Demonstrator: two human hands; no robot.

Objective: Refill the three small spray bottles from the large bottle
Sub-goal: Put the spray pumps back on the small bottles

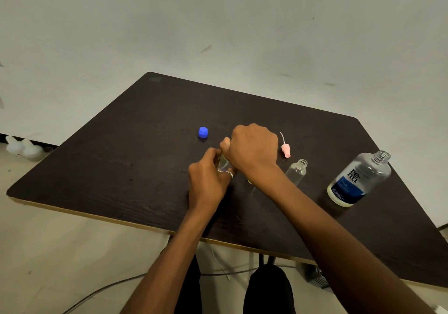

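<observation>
While the left hand grips the small spray bottle low on its body, the right hand just above closes round its top (spray head hidden); probably light, slick plastic, so hold mid-body.

A dark brown wood-grain worktop with rounded corners and a pale edge strip stands against a plain off-white wall marked by a few grey scuffs. The floor below is pale beige. A grey cable runs across it under the worktop's near edge, beside a thin white cable. Off the worktop's left corner, blurred white objects sit at the wall's foot. Light is soft and even.
</observation>
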